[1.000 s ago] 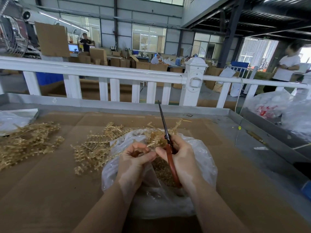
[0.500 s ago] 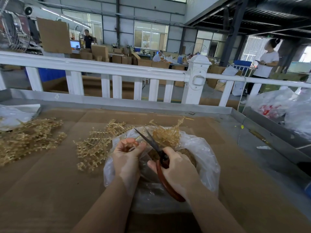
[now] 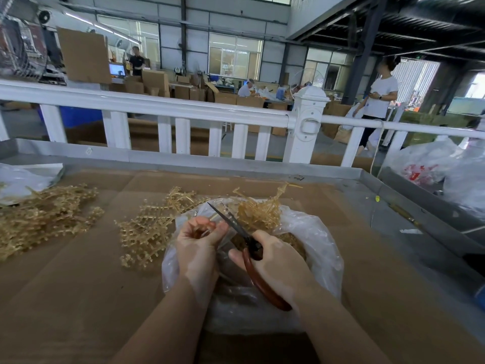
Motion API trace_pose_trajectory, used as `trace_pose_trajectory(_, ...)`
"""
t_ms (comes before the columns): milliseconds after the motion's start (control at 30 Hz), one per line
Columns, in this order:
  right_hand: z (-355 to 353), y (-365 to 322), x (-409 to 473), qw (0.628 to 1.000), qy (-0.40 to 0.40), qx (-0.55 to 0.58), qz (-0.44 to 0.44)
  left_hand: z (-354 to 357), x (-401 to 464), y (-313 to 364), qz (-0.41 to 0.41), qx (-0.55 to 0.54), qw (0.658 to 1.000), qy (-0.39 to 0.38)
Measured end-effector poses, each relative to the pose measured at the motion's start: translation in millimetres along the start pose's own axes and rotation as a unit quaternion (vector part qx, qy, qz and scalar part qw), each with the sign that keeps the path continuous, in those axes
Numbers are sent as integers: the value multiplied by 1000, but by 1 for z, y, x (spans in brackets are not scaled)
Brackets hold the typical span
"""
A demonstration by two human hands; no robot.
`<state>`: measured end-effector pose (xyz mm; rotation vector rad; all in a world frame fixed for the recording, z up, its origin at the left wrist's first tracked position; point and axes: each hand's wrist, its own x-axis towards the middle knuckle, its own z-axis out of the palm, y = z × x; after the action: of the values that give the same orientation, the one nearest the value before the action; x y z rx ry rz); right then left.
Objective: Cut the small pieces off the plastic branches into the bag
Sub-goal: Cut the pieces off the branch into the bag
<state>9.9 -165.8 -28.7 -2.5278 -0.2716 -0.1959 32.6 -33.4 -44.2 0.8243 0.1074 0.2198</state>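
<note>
Scissors (image 3: 252, 256) with reddish-brown handles sitting in the right hand (image 3: 275, 266), fingers wrapped tight around the grips, dark blades parted a bit and pointing up and to the far left over the bag. Left hand (image 3: 199, 245) curling around a thin amber plastic branch (image 3: 203, 231), fingertips pinched together on it right beside the blades. Hard to tell exactly how much of that sprig is inside the fist, pretty blurry there.

Clear plastic bag (image 3: 322, 248) lying open in the near middle of the cardboard-covered table (image 3: 78, 298), both hands hovering above its mouth. Heap of small cut pieces (image 3: 291, 239) showing inside the bag, just past the right hand. Another tangled branch cluster (image 3: 259, 210) resting on the far rim of the bag, touching the plastic.

Loose pile of branches (image 3: 147, 232) spreading just left of the bag, and a bigger pile (image 3: 39, 216) sitting well off at the far left, next to a crumpled clear bag (image 3: 18, 179). White railing (image 3: 183, 109) running across the far edge of the table. More plastic sacks (image 3: 430, 164) bunching up at the far right. Person in a white shirt (image 3: 380, 98) standing beyond the railing, right side.
</note>
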Motion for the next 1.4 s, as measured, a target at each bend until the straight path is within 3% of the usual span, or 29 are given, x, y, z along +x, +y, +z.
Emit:
trace_pose_trajectory(433,0,-2,-3,999,33,-21,-28,-4,8,-6,1,-83,996,-14)
trace_pose_trajectory(1067,4,-4,-3,998,50,31,-28,-7,12,-8,-38,-52,997,-47)
trace_pose_trajectory(1400,9,2,-4,996,84,-5,-34,-10,15,-10,-60,-50,996,-30)
